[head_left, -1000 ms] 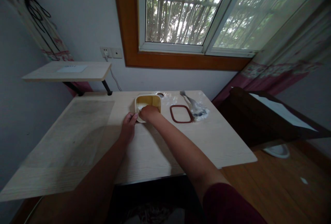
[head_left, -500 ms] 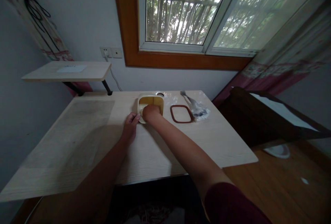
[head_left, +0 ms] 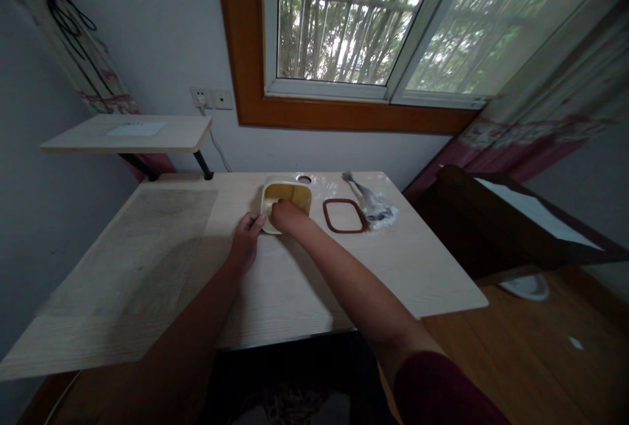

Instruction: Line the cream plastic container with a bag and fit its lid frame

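Observation:
A squarish container [head_left: 301, 192], pale at the rim and yellowish inside, stands on the table towards its far edge. My left hand [head_left: 247, 232] pinches the container's left front corner between thumb and fingers. Inside the container is my right hand [head_left: 287, 214], its fingers closed and pointing down to the left part of the inside. Whatever those fingers hold, if anything, is hidden by the hand. Just right of the container lies a flat reddish-brown rounded frame [head_left: 344, 231], perhaps a lid with a see-through middle.
A crumpled clear plastic bag [head_left: 382, 213] with a greyish handle-like part lies beyond the frame's right side. On the table's [head_left: 393, 274] left rear a raised shelf [head_left: 181, 133] carries a white paper [head_left: 136, 129]. A dark piece of furniture [head_left: 491, 235] stands to the right.
My right hand has shifted slightly inside the container, and its fingers show a little differently. My left hand keeps its hold on the corner.

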Action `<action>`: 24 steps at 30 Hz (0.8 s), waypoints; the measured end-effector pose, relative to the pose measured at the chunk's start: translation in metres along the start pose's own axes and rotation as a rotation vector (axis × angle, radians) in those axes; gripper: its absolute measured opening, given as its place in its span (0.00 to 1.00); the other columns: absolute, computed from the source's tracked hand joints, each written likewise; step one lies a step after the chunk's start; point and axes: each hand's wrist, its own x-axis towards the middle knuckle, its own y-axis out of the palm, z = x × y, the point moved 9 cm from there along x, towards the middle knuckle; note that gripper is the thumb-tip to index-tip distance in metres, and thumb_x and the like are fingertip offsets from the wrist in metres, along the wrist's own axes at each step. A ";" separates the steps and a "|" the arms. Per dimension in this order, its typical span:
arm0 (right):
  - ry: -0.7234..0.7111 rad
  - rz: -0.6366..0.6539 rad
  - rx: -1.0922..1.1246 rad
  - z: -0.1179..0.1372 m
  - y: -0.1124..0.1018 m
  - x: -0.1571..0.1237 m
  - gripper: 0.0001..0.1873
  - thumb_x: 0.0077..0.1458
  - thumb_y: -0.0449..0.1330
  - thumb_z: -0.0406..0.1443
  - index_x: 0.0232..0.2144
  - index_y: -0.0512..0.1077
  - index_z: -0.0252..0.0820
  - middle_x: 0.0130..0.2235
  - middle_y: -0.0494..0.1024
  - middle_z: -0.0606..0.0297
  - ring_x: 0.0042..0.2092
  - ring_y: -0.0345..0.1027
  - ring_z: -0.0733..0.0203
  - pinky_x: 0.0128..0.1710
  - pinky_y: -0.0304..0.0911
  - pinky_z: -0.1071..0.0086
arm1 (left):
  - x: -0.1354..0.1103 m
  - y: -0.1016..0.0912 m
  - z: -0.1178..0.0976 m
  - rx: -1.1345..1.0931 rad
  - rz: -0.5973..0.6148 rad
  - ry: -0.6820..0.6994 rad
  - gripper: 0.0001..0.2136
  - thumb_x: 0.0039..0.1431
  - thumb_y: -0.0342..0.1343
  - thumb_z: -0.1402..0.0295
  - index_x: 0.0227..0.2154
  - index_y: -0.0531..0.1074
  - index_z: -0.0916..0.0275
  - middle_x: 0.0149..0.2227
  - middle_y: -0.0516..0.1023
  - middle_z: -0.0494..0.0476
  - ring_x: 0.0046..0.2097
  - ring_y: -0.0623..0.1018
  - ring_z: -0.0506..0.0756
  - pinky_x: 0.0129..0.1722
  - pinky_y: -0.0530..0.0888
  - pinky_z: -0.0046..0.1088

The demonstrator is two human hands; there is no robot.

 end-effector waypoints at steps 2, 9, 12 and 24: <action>-0.001 0.033 0.005 -0.003 0.006 0.004 0.20 0.68 0.50 0.34 0.52 0.76 0.26 0.52 0.76 0.37 0.52 0.74 0.48 0.51 0.68 0.64 | -0.001 0.002 0.001 0.008 0.012 -0.011 0.15 0.53 0.65 0.56 0.27 0.69 0.61 0.24 0.70 0.48 0.29 0.71 0.50 0.31 0.68 0.25; 0.015 0.108 -0.026 -0.005 0.011 0.007 0.27 0.72 0.44 0.40 0.51 0.76 0.26 0.51 0.77 0.37 0.55 0.72 0.43 0.52 0.67 0.58 | 0.001 0.000 0.006 -0.012 -0.014 -0.050 0.14 0.52 0.65 0.57 0.26 0.71 0.61 0.22 0.70 0.49 0.29 0.72 0.51 0.31 0.68 0.27; -0.004 0.132 -0.066 -0.002 0.011 0.006 0.25 0.71 0.46 0.39 0.51 0.77 0.27 0.52 0.77 0.38 0.57 0.70 0.41 0.60 0.59 0.50 | 0.001 0.001 0.008 -0.002 -0.008 -0.055 0.14 0.51 0.65 0.56 0.25 0.71 0.61 0.22 0.70 0.49 0.28 0.72 0.52 0.31 0.68 0.27; 0.201 0.204 -0.072 -0.008 0.000 -0.003 0.19 0.65 0.54 0.34 0.51 0.78 0.29 0.54 0.75 0.38 0.56 0.72 0.41 0.52 0.69 0.55 | 0.000 0.003 0.007 0.050 0.025 0.002 0.15 0.53 0.64 0.56 0.25 0.71 0.62 0.23 0.70 0.48 0.26 0.68 0.48 0.29 0.65 0.24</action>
